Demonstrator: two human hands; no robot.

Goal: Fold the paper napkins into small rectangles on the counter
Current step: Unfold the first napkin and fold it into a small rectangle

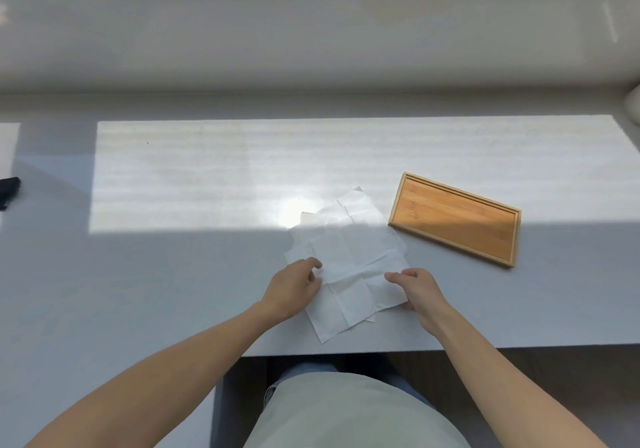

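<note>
Several white paper napkins (pixel 349 257) lie unfolded and overlapping in a loose pile on the pale counter (pixel 173 274), near its front edge. My left hand (pixel 294 286) pinches the left side of the top napkin with curled fingers. My right hand (pixel 417 291) pinches the right edge of the same napkin between thumb and fingers. The sheet between my hands is creased into squares and lifts slightly off the pile.
A shallow bamboo tray (pixel 457 219) lies at an angle to the right of the napkins. A dark object (pixel 8 189) shows at the far left edge. Sunlight falls across the counter's middle. The counter's front edge runs just below my hands.
</note>
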